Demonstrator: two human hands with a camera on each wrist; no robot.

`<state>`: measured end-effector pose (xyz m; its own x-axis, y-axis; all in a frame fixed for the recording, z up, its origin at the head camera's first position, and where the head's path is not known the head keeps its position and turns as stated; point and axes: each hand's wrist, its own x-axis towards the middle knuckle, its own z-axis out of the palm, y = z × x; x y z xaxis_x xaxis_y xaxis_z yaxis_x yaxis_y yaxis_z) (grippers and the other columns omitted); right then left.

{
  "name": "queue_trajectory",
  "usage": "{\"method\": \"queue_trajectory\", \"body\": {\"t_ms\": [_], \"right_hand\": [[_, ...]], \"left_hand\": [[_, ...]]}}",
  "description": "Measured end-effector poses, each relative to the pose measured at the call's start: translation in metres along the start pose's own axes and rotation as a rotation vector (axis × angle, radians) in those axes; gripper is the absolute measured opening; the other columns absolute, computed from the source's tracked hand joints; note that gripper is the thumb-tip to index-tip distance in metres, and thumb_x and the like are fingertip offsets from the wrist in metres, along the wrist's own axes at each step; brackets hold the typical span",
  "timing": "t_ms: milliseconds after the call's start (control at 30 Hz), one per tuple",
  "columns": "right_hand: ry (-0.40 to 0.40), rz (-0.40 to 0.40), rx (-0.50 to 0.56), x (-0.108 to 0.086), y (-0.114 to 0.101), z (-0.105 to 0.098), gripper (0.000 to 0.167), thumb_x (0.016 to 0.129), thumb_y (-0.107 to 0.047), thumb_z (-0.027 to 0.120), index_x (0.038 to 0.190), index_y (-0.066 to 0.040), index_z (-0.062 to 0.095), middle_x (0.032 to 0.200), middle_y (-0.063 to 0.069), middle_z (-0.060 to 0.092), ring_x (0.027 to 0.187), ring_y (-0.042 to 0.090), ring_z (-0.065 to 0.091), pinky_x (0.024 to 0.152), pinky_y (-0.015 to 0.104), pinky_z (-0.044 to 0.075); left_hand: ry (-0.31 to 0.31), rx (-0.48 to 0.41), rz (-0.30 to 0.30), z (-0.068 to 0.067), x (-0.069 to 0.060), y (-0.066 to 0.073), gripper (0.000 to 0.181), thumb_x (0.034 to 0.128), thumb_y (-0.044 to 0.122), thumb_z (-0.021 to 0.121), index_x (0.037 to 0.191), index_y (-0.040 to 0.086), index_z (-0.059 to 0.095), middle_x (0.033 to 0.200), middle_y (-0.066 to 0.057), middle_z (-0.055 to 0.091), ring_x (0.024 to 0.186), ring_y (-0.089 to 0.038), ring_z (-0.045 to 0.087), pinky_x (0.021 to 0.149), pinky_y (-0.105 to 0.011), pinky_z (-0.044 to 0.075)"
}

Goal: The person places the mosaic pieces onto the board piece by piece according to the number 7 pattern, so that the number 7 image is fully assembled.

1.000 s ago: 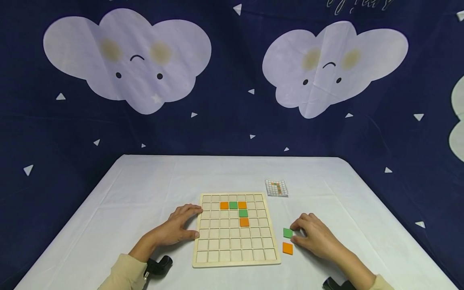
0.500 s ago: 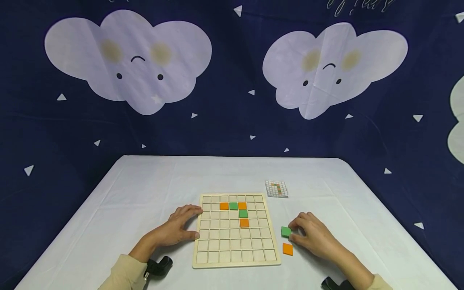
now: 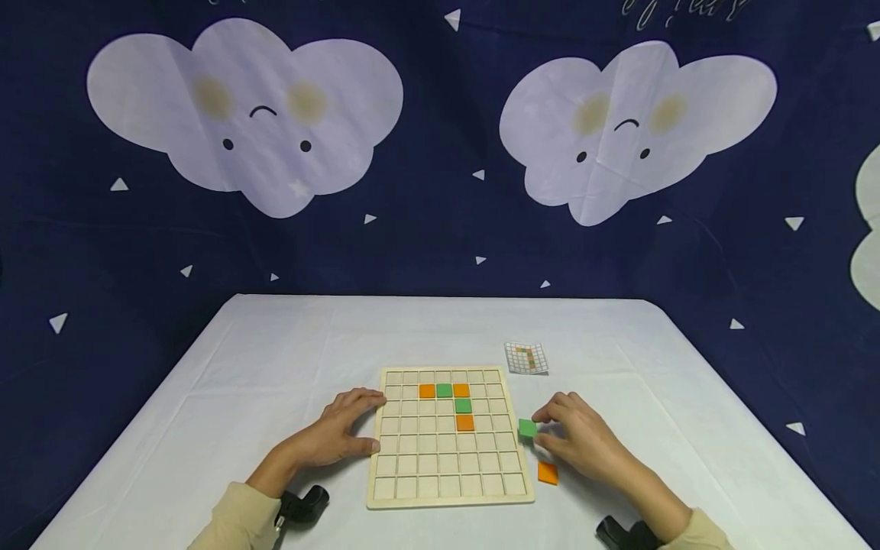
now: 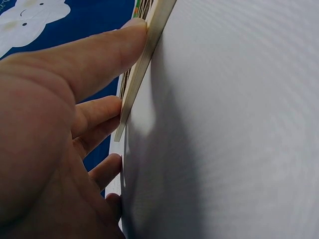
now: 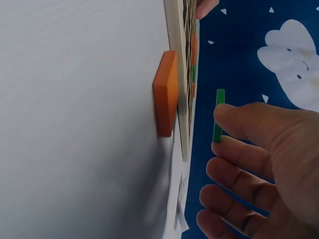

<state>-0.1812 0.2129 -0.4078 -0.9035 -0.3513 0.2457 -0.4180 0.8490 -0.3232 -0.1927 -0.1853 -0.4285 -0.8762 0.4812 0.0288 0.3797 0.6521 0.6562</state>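
Between thumb and index finger my right hand [image 3: 580, 437] pinches a green square tile [image 3: 527, 428], held up near the right edge of a wooden grid board [image 3: 450, 506]. The right wrist view shows that tile [image 5: 219, 115] edge-on, lifted off the table. My left hand [image 3: 332, 430] rests against the board's left edge, fingers spread, with thumb and fingertips touching it. Orange tiles [image 3: 464, 422] and green tiles [image 3: 444, 390] alternate in the board's cells, in a row that turns downward. One loose orange tile [image 3: 548, 473] lies on the table below my right hand.
A small paper card [image 3: 526, 358] printed with a coloured grid pattern lies behind the board's right corner. White cloth covers the table [image 3: 289, 344]. A dark blue backdrop [image 3: 440, 252] with clouds hangs behind it.
My right hand has picked up the green tile from the table and carried it left to the board's right edge. The left hand and the board stay in place.
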Motion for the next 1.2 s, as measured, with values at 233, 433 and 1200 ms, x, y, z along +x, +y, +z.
{"method": "queue_trajectory", "body": {"t_ms": [233, 433, 1200], "right_hand": [[0.013, -0.021, 0.008, 0.006, -0.007, 0.001, 0.018, 0.074, -0.022, 0.078, 0.09, -0.02, 0.07, 0.088, -0.012, 0.058, 0.085, 0.004, 0.047, 0.073, 0.026, 0.045], [0.019, -0.048, 0.012, 0.011, -0.013, 0.003, 0.019, 0.074, -0.022, 0.078, 0.091, -0.019, 0.07, 0.088, -0.014, 0.058, 0.085, 0.004, 0.047, 0.073, 0.026, 0.045], [-0.04, -0.132, 0.018, 0.023, -0.041, 0.02, 0.021, 0.077, -0.03, 0.076, 0.094, -0.018, 0.07, 0.093, -0.013, 0.059, 0.083, 0.002, 0.043, 0.072, 0.023, 0.042]], "left_hand": [[0.008, 0.0, 0.01, 0.0, 0.0, 0.0, 0.067, 0.081, 0.034, 0.072, 0.137, 0.01, 0.045, 0.146, -0.009, 0.036, 0.134, -0.039, 0.027, 0.107, -0.065, 0.018], [0.007, 0.006, 0.008, 0.0, -0.001, -0.001, 0.067, 0.0809, 0.035, 0.071, 0.137, 0.011, 0.045, 0.145, -0.009, 0.036, 0.134, -0.039, 0.028, 0.107, -0.065, 0.019], [0.012, 0.001, 0.002, 0.001, 0.001, -0.001, 0.067, 0.0802, 0.033, 0.072, 0.137, 0.01, 0.046, 0.145, -0.01, 0.037, 0.135, -0.039, 0.027, 0.108, -0.065, 0.018]]}}
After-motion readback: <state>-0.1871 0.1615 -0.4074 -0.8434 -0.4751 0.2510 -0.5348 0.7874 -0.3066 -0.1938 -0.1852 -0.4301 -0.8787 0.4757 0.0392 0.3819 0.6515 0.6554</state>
